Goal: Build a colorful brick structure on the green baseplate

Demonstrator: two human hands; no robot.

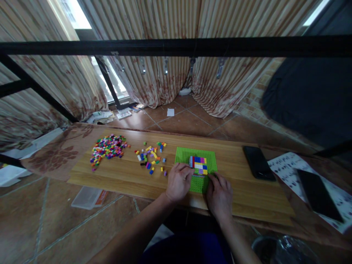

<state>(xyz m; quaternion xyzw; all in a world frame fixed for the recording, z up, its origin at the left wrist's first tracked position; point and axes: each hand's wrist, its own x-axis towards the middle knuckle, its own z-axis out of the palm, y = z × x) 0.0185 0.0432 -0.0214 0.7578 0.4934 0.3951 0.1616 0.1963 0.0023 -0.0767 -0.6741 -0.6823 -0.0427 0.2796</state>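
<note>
A green studded baseplate [181, 156] lies on the wooden board. On it stands a low block of toy bricks [199, 165] in red, blue, yellow, white and purple. My left hand [178, 181] is closed in a pinch at the block's front left; its fingertips hide whatever they hold. My right hand [220, 192] lies over the plate's front right corner, its fingers curled and index fingertip close to the block. That corner is hidden under the hand. Loose toy bricks [151, 156] lie scattered left of the plate.
A dense pile of small bricks [108, 148] is at the board's left. On the right lie a black phone [258, 163], a printed sheet [291, 168] and another dark device [319, 194]. A clear plastic box [87, 198] sits on the floor. A black bar [176, 47] crosses beyond the board.
</note>
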